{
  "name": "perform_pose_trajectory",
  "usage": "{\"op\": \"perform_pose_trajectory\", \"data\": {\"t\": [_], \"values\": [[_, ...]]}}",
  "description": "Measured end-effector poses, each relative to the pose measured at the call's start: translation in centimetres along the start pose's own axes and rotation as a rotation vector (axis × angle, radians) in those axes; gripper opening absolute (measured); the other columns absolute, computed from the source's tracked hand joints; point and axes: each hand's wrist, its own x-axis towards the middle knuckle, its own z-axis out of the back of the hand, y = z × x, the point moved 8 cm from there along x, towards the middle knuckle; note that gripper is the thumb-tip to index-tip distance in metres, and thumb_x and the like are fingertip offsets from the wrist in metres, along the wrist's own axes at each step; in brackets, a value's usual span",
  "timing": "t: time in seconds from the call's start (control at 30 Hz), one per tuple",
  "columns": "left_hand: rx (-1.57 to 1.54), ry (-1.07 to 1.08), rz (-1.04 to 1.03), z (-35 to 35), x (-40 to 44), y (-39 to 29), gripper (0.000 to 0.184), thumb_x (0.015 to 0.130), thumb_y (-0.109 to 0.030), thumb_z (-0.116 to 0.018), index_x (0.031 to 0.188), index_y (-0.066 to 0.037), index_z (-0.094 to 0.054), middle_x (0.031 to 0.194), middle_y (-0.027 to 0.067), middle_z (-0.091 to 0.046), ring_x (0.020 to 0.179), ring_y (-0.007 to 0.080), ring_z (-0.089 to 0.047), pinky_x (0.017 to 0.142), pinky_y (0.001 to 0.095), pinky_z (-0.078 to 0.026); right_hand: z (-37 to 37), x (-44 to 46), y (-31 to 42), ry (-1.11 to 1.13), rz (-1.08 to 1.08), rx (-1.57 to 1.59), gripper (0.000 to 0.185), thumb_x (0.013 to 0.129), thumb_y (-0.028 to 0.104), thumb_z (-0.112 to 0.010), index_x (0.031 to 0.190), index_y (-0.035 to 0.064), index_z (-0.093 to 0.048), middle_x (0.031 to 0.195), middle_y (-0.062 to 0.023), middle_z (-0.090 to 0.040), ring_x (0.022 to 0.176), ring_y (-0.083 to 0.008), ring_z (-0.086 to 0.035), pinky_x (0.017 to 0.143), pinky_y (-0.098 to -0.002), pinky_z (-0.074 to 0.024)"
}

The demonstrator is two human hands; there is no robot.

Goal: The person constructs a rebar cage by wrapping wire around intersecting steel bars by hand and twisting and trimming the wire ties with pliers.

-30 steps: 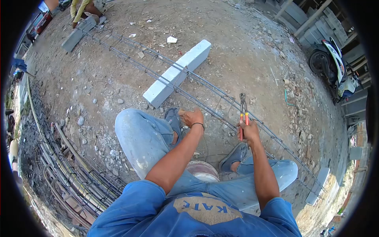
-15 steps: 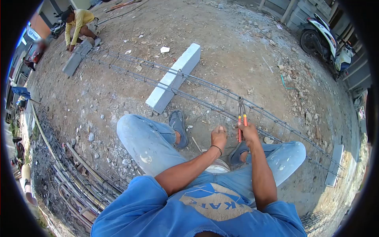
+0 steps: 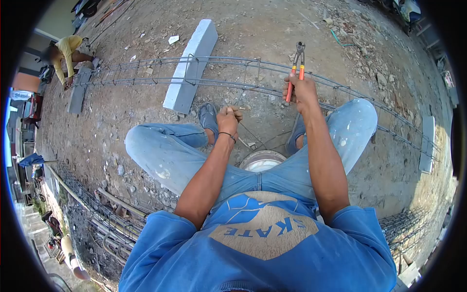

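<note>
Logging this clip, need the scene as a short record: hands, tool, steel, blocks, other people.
left grip: fingers curled; contents unclear
right grip: closed around the handles of the pincers
tool: pincers, red and yellow handles, head pointing away from the wearer
steel: long steel frame, passing over the middle block
end blocks: left block, right block
other person: yellow sleeves, bent down beside left block

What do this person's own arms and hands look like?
Short blue sleeves leave both forearms bare. The left hand has a thin dark band at its wrist; none shows on the right hand. Neither hand wears a glove.
</note>
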Motion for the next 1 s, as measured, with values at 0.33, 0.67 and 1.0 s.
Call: {"op": "perform_pose_trajectory", "data": {"t": [0.33, 0.67, 1.0], "values": [[0.430, 0.028, -0.058, -3.7, -8.2, -4.0, 0.022, 0.106, -0.017, -0.046, 0.107, 0.000, -0.061, 0.087, 0.0129, -0.071, 0.077, 0.0194, -0.069, 0.070, 0.0313, -0.055, -6.1, 2.6, -3.4, 0.091, -0.075, 0.038, 0.021, 0.094, 0.020, -0.066, 0.091, -0.0002, -0.062, 0.073, -0.0114, -0.065, 0.060, -0.0215, -0.063, 0.056, -0.0391, -0.0545], [0.945, -0.402, 0.789, 12.2, -5.3, 13.6, 0.033, 0.097, -0.025, -0.053, 0.105, -0.002, -0.075, 0.112, 0.0155, -0.074, 0.099, 0.0262, -0.072, 0.088, 0.0391, -0.055, -4.2, -2.3, -18.6, 0.281, 0.104, -1.353, 0.027, 0.080, 0.017, -0.067, 0.101, 0.0006, -0.067, 0.099, -0.0300, -0.069, 0.092, -0.0446, -0.068, 0.082, -0.0520, -0.0523], [1.279, 0.712, 1.422, 10.4, -16.6, 25.6, 0.032, 0.100, -0.020, -0.050, 0.124, -0.013, -0.070, 0.134, 0.0051, -0.064, 0.123, 0.0261, -0.061, 0.101, 0.0413, -0.045, 10.9, -2.1, -36.5, 0.321, -1.172, -1.318, 0.037, 0.083, 0.021, -0.059, 0.102, -0.0100, -0.067, 0.092, -0.0271, -0.069, 0.095, -0.0411, -0.070, 0.074, -0.0503, -0.0538]]}}
